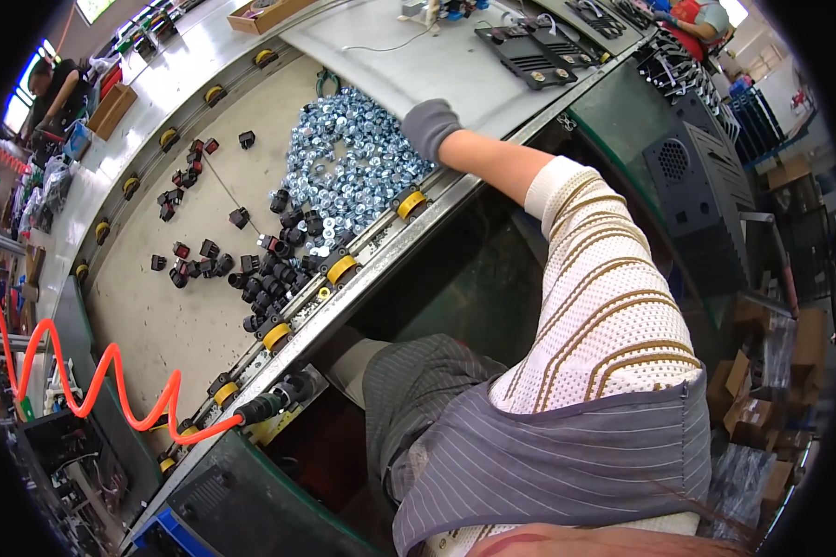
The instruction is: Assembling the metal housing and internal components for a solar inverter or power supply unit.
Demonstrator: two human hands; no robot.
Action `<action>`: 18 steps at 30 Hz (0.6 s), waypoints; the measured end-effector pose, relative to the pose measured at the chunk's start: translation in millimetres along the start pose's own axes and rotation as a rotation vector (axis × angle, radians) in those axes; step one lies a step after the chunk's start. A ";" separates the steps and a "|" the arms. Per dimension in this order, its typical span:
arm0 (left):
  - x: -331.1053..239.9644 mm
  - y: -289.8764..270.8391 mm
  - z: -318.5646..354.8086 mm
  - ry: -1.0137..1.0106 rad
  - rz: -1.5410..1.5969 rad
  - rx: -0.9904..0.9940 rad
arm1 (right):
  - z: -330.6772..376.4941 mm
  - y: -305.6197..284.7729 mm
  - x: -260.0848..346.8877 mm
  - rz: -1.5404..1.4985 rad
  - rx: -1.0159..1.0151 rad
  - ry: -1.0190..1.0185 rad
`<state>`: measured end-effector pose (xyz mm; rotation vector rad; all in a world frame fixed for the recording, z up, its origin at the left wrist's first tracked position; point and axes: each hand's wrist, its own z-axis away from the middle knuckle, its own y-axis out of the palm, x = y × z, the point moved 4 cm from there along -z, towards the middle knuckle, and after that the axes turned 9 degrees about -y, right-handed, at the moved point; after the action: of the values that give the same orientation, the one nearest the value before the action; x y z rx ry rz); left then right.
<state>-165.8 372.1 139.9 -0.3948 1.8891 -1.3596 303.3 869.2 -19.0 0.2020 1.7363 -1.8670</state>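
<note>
My right hand point(432, 130), in a grey glove, reaches out with the arm stretched. It is curled over the near corner of a pale flat board point(381, 65); its fingertips are hidden. My left hand is not in view. Just left of the glove lies a wide heap of small shiny silver metal parts point(344, 153). Small black switch-like parts point(267, 283) are piled beside it, and some with red faces point(181, 251) are scattered farther left. Pliers with dark green handles point(327, 82) rest at the heap's far edge.
A metal rail with yellow rollers point(341, 269) runs along my near side. A power tool point(274, 399) on an orange coiled hose point(111, 362) sits at the near left. Black slotted panels point(529, 56) lie on the board. Black housings point(697, 186) stand right. Another person point(60, 88) is far left.
</note>
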 end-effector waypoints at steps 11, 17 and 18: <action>-15.2 8.2 -2.8 -0.020 0.210 0.190 | 17.1 -116.5 173.4 -0.377 -0.044 -0.463; -0.2 13.3 3.3 -0.020 0.266 0.077 | 51.9 -161.5 185.2 -0.812 -0.050 -0.751; -3.0 14.2 2.6 -0.041 0.289 0.076 | 52.6 -161.0 174.7 -0.821 -0.108 -0.709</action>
<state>-159.4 377.7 127.9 -0.1047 1.7762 -1.2149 93.0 764.1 43.9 -1.2318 1.4685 -1.9669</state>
